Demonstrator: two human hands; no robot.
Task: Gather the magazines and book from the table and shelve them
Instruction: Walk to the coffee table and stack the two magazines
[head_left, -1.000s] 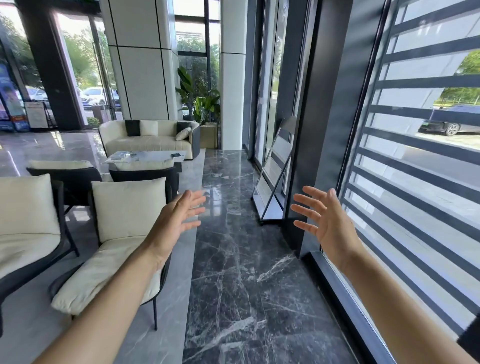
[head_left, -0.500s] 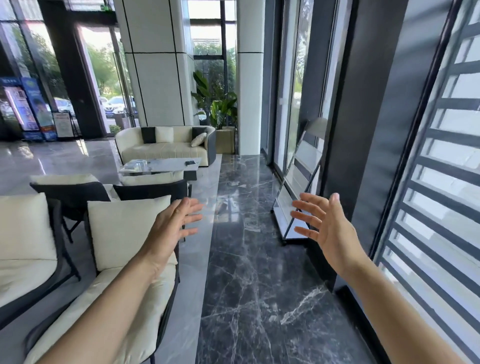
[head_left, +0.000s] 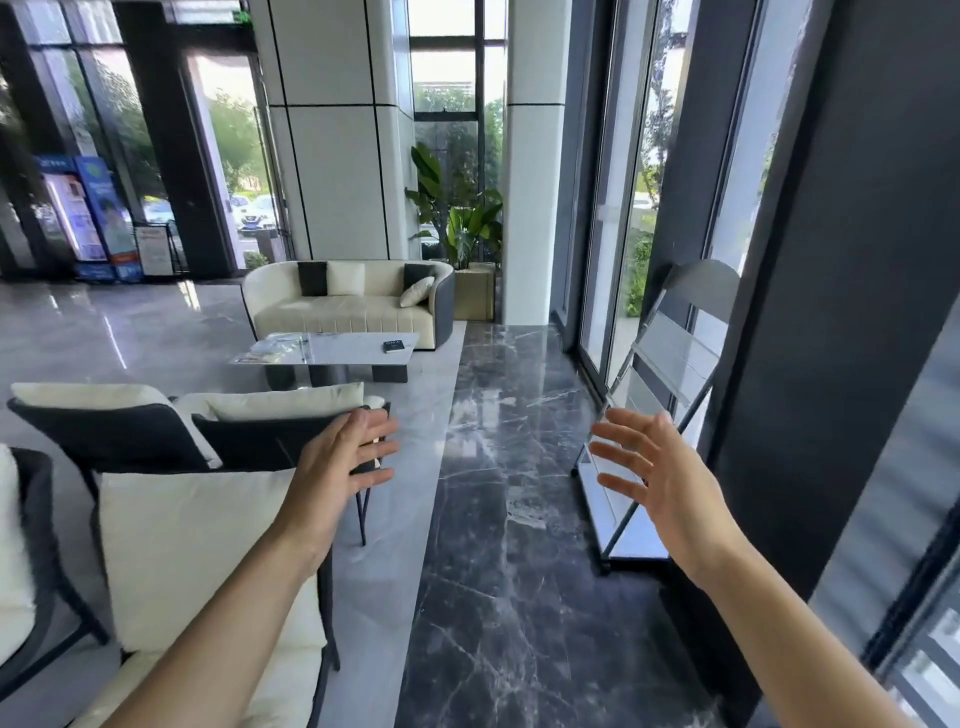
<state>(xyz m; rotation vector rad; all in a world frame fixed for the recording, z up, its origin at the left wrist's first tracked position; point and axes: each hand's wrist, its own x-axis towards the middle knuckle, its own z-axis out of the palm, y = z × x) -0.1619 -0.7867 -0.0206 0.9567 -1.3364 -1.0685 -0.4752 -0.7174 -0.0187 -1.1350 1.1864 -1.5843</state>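
A low pale table (head_left: 343, 352) stands ahead in front of a cream sofa. Light magazines (head_left: 275, 347) lie on its left part and a small dark book (head_left: 393, 345) on its right end. A grey tiered magazine rack (head_left: 675, 364) leans by the windows on the right, its shelves bare. My left hand (head_left: 337, 467) and my right hand (head_left: 660, 478) are raised in front of me, fingers spread, holding nothing, several metres short of the table.
Cushioned armchairs (head_left: 208, 545) stand close on my left. The cream sofa (head_left: 348, 304) and a potted plant (head_left: 462, 234) are behind the table. A dark marble floor strip (head_left: 509, 467) runs ahead between chairs and rack. A dark wall panel (head_left: 831, 312) is at right.
The view has turned left and moved forward, so the table, sofa and rack appear nearer. Both hands stay raised and spread, and hold nothing.
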